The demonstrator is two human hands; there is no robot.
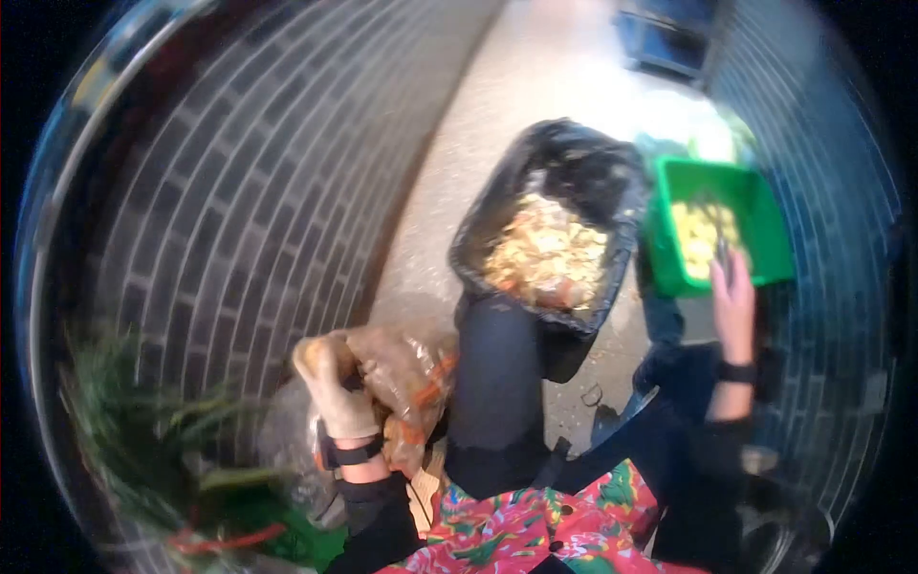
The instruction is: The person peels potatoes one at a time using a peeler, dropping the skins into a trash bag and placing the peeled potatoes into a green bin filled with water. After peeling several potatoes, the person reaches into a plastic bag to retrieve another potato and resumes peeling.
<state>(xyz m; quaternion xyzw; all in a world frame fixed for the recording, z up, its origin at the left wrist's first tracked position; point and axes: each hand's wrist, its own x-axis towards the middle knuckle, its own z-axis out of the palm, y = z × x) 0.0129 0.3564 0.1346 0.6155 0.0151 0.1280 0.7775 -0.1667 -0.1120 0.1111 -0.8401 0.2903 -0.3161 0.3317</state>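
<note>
My left hand (pixel 342 397), in a pale glove, is at the mouth of a clear plastic bag (pixel 406 359) with orange print. Its fingers are closed round a yellowish-brown potato (pixel 314 356), partly hidden by the glove. On the right, my bare right hand (pixel 733 301) reaches to the near edge of a green crate (pixel 768 225). It grips a thin dark tool, apparently a peeler (pixel 724 256); blur hides its exact shape. Pale yellow peeled potatoes (pixel 693 234) lie in the crate. Between my hands stands a bin lined with a black bag (pixel 598 158), holding a heap of peelings (pixel 545 249).
A grey tiled wall (pixel 258 163) runs along the left, another (pixel 813 115) along the right. Green leafy stalks (pixel 124 440) are at lower left. A blue rack (pixel 669 43) stands at the back. My knee (pixel 499 383) is against the bin.
</note>
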